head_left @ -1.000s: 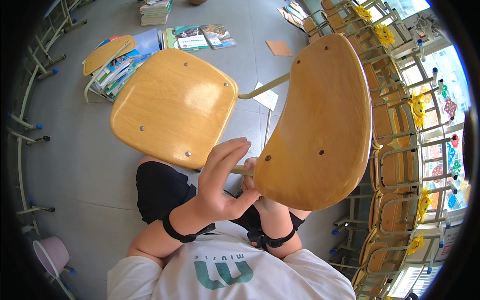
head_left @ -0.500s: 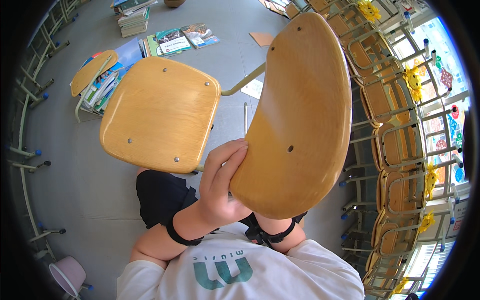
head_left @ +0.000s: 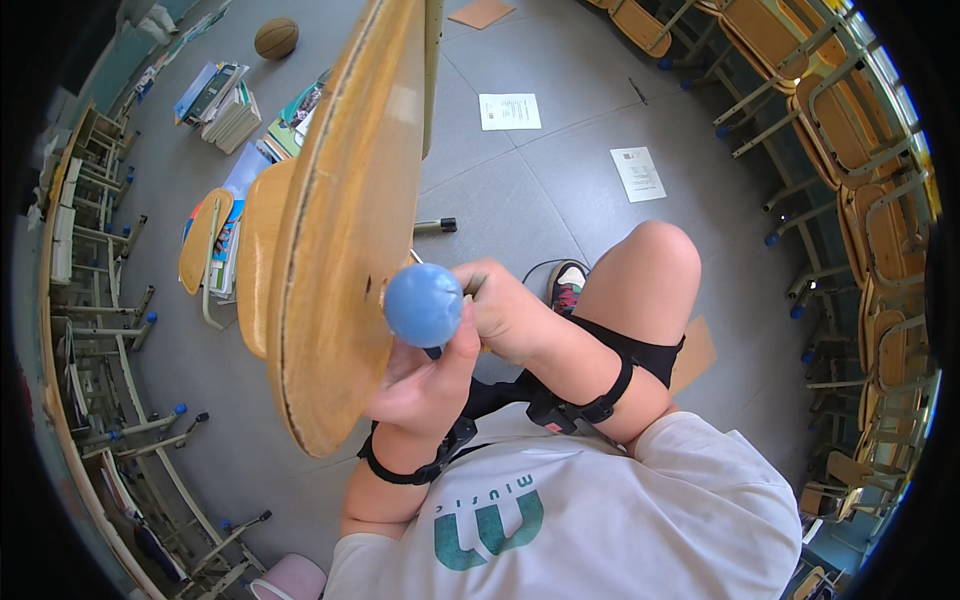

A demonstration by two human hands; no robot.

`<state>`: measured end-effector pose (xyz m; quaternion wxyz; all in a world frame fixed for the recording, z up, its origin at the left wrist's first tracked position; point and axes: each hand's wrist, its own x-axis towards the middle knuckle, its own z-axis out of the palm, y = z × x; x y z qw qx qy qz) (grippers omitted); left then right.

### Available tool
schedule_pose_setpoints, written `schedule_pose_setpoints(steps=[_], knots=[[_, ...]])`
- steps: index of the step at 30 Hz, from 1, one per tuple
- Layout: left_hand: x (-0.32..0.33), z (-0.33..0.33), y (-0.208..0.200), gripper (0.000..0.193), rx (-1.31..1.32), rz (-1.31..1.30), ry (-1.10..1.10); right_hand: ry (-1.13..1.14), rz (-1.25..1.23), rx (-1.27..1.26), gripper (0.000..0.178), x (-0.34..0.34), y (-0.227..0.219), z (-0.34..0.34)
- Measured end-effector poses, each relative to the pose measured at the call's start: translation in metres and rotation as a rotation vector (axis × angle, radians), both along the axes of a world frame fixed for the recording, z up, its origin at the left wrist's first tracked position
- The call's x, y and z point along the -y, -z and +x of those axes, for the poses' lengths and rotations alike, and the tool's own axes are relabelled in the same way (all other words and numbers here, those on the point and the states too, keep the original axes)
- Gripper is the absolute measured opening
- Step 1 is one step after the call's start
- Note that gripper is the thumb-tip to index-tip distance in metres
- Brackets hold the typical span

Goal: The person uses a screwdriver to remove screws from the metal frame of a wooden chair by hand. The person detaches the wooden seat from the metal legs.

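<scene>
A wooden chair backrest (head_left: 350,220) stands nearly edge-on at centre left, close to me, with small screw holes in its face. Past it, the chair's wooden seat (head_left: 262,250) shows in part, along with a black-capped leg (head_left: 437,226). At the backrest's lower right is a smooth blue ball-shaped handle end (head_left: 424,305), seen end-on; any shaft is hidden. My left hand (head_left: 425,380) is closed at the backrest's lower edge, its thumb beside the blue end and its other fingers mostly hidden. My right hand (head_left: 495,310) is curled behind the blue end, fingertips out of sight.
Stacked books (head_left: 232,115), a basketball (head_left: 276,38) and a small wooden chair part (head_left: 205,240) lie at the far left. Paper sheets (head_left: 510,112) are on the floor ahead. Stacked chairs (head_left: 850,130) line the right; desk frames line the left. A pink bucket (head_left: 288,578) stands at lower left.
The backrest has swung left, from face-on to nearly edge-on, and the view has shifted. My right hand and the blue handle end, both hidden before, now show.
</scene>
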<state>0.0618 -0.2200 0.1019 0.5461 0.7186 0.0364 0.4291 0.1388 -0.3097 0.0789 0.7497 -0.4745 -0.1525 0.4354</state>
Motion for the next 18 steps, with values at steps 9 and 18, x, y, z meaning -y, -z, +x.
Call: schedule_pose_setpoints(steps=[9, 18], knots=[[0.001, -0.006, 0.003, 0.03, -0.077, -0.068, -0.102, -0.113, 0.097, 0.101, 0.029, 0.01, 0.011, 0.009], [-0.005, -0.002, 0.002, 0.046, -0.033, 0.001, -0.093, 0.029, -0.005, 0.092, 0.03, 0.008, 0.037, 0.025]])
